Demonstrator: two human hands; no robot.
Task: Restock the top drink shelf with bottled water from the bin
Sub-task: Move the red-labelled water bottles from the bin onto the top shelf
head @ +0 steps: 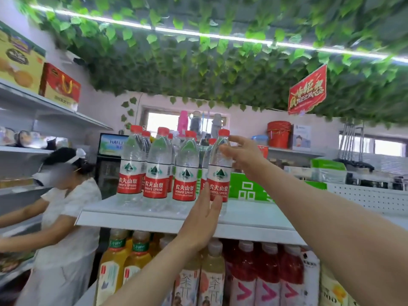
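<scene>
Several clear water bottles with red caps and red labels stand in a row on the white top shelf (154, 217). The rightmost bottle (219, 164) stands at the end of the front row. My right hand (242, 156) reaches in from the right, thumb and fingers loosely around this bottle's upper body, apparently touching it. My left hand (203, 219) rises from below with straight fingers pressed against the lower left side of the same bottle, over its label. The bin is out of view.
Below the top shelf stand yellow tea bottles (114, 261) and red drink bottles (265, 277). A green box (247, 186) sits behind the water at right. A person in white (66, 217) works at the left shelves. Leaves hang overhead.
</scene>
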